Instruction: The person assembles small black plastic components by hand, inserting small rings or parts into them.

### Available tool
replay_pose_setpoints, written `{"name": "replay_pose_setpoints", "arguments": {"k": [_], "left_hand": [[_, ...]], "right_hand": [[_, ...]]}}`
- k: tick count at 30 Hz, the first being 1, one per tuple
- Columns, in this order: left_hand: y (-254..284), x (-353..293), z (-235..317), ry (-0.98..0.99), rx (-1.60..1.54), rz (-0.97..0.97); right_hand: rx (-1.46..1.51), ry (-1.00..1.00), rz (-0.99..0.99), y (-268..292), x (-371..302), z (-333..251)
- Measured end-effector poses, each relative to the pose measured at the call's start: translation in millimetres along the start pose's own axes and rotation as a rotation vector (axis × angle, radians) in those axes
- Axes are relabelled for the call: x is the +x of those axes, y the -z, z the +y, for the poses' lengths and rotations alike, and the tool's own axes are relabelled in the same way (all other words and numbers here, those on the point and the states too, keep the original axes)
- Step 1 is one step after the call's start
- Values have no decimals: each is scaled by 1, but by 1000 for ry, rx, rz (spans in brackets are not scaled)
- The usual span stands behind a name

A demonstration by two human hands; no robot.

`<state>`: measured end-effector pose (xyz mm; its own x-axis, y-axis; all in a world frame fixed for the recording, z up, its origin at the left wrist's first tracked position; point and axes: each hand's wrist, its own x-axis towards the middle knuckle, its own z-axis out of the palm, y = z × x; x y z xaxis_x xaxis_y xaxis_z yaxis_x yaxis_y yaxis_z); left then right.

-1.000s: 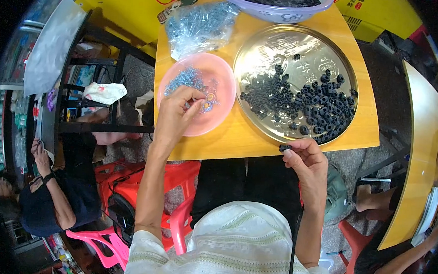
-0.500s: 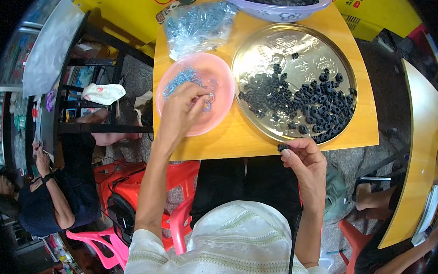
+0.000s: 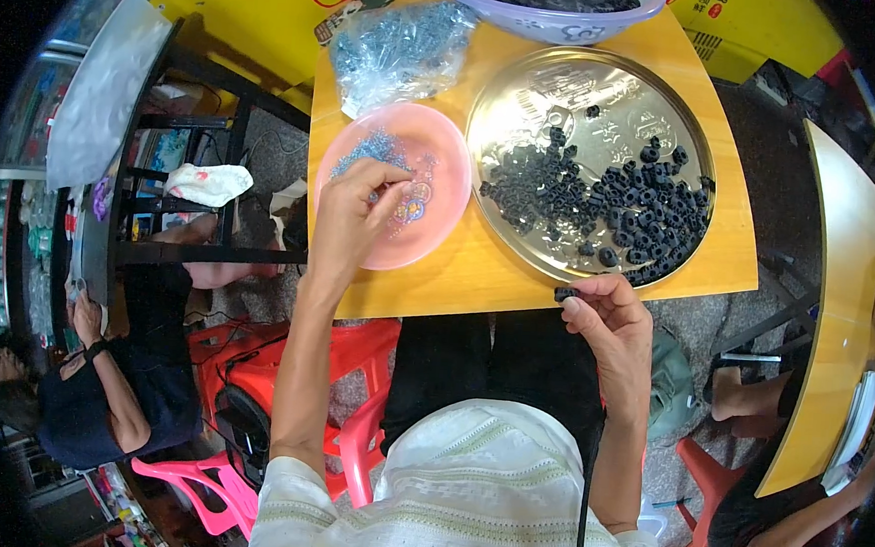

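Note:
My left hand [image 3: 359,214] is over the pink bowl [image 3: 438,233], its thumb and fingers drawn together; whatever they pinch is too small to make out. Small bluish metal pieces [image 3: 373,151] lie heaped at the far left of the bowl, and a few round printed shapes [image 3: 417,204] show on its bottom. Beyond the near rim of the gold tray [image 3: 515,73], my right hand [image 3: 610,324] pinches a small black plastic part [image 3: 564,294] between thumb and fingers. Black plastic parts [image 3: 652,211] lie piled in the tray, larger ones at the right and smaller ones [image 3: 533,189] at the left.
Behind the bowl sits a clear plastic bag [image 3: 401,51] of bluish pieces. A lavender basin [image 3: 563,25] holding black items stands at the table's far edge. Red plastic chairs [image 3: 357,439] are below left. Other people work at the left [image 3: 115,394] and right [image 3: 792,536].
My left hand has shifted slightly left and its fingers have drawn back, showing more of the round shapes in the bowl. My right hand stays in place with the black part.

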<state>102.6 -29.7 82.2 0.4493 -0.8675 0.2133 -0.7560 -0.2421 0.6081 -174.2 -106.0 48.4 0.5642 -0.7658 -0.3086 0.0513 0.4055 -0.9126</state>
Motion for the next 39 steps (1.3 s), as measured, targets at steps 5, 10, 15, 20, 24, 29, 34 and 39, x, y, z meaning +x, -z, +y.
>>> {"name": "replay_pose_setpoints", "arguments": {"k": [5,10,15,20,24,29,34,39], "left_hand": [[-10,7,-18,-165,190,1],[-30,20,-20,-114,234,-16],[-38,24,-25,-29,204,-12],[-13,18,6,-4,127,43],[9,15,23,133,-18,-128],[-10,23,-14,-133,83,-3],[-29,36,-35,-377,266,-30],[-21,35,-26,-182,229,-135]], "right_hand": [[7,-16,-21,0,0,0],[1,-21,-13,2,1,1],[19,-20,-10,2,0,0],[12,-1,-5,5,2,0],[4,-10,-4,3,2,-1],[10,-2,-23,3,1,0],[-15,-9,-15,2,-1,-2],[0,-1,-9,4,0,-1]]}}
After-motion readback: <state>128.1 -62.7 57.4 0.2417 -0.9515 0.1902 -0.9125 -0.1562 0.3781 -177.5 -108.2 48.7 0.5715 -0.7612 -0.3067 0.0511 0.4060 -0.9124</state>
